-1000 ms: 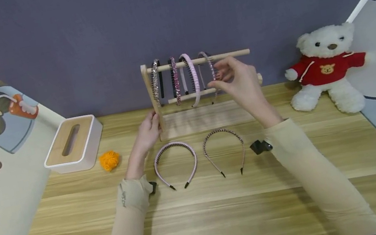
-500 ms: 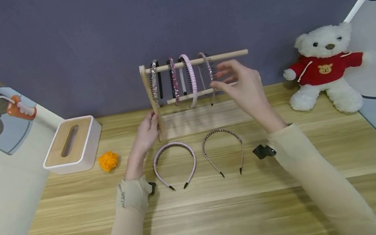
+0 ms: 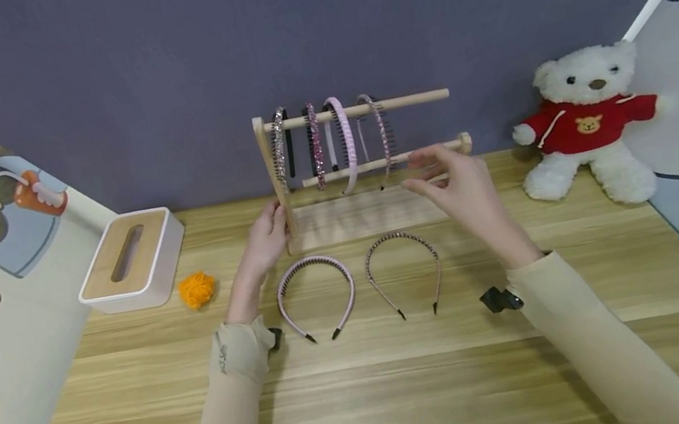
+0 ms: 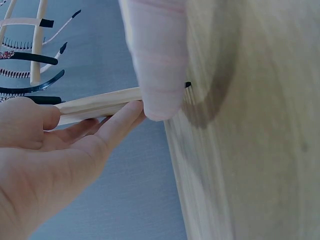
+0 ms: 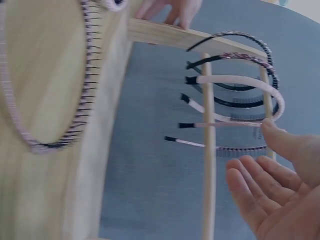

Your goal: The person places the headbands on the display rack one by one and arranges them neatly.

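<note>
My left hand (image 3: 264, 242) grips the upright post (image 4: 100, 104) of a wooden headband rack (image 3: 367, 216), thumb on one side and fingers on the other. Hanging on the rack's two rods are a silver glitter headband (image 3: 280, 148), a pink glitter one (image 3: 316, 144), a pale pink one (image 3: 347, 138) and a thin beaded one (image 3: 380, 130). My right hand (image 3: 467, 191) is beside the lower rod, right of the thin headband, with loosely bent fingers and nothing in them. In the right wrist view that hand (image 5: 280, 185) appears apart from the headbands.
A pale pink headband (image 3: 310, 260) and a thin beaded headband (image 3: 398, 235) lie on the table in front of the rack. To the left are an orange ball of yarn (image 3: 197, 290) and a tissue box (image 3: 133, 260). A teddy bear (image 3: 593, 122) sits at the right.
The right hand has let go of the thin headband on the rack and moved right and down from it. The left hand stays on the post.
</note>
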Tool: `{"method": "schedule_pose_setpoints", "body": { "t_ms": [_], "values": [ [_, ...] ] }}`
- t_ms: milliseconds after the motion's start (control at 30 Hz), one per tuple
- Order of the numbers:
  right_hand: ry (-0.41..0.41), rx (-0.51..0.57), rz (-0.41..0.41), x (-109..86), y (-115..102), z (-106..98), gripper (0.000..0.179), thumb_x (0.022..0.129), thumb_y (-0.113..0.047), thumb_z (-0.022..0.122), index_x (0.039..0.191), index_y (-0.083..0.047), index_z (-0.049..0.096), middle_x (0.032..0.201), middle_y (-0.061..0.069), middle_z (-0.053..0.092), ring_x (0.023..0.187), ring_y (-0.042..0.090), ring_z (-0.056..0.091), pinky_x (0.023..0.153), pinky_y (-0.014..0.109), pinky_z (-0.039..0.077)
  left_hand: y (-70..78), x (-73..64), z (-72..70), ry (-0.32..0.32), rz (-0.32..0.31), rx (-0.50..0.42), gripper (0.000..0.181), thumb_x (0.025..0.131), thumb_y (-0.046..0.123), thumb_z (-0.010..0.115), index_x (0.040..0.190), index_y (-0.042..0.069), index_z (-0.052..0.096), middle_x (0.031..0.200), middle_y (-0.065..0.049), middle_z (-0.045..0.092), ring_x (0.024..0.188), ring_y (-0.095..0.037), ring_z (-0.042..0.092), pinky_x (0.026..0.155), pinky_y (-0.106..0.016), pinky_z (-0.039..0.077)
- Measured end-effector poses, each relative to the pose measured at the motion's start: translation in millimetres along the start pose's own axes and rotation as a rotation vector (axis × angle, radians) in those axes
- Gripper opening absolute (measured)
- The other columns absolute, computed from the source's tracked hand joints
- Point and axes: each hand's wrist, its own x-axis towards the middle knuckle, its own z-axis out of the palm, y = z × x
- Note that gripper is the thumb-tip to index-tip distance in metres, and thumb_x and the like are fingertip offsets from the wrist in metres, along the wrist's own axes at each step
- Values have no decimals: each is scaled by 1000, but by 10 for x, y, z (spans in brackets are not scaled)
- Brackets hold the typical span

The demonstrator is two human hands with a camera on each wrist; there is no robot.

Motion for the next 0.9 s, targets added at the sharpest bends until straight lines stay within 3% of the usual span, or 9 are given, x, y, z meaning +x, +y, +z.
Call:
{"method": "schedule_pose_setpoints", "body": {
  "t_ms": [433, 633, 900],
  "values": [
    [-200, -44, 90, -288, 341, 182, 49, 94, -8, 84, 135, 9, 65, 126, 27, 71, 100, 41, 76, 84, 54, 67, -1, 3, -9, 2, -4, 18, 47, 119, 22, 33, 157, -4, 44, 125, -33, 61, 117, -42, 61, 105, -52, 58],
    [-290, -56, 170, -366, 401, 246, 51, 96, -12, 84, 135, 13, 63, 126, 31, 70, 105, 44, 74, 89, 55, 65, 16, -5, -4, -5, -18, 2, 48, 120, 22, 33, 159, -5, 41, 133, -34, 59, 126, -44, 60, 111, -50, 55],
    [-403, -192, 159, -418, 456, 295, 49, 95, -12, 83, 132, 13, 64, 120, 30, 71, 103, 44, 73, 92, 56, 63, 11, -2, -4, -5, -22, -11, 49, 120, 22, 33, 158, -6, 41, 134, -35, 58, 128, -45, 59, 113, -50, 54]
  ]
}}
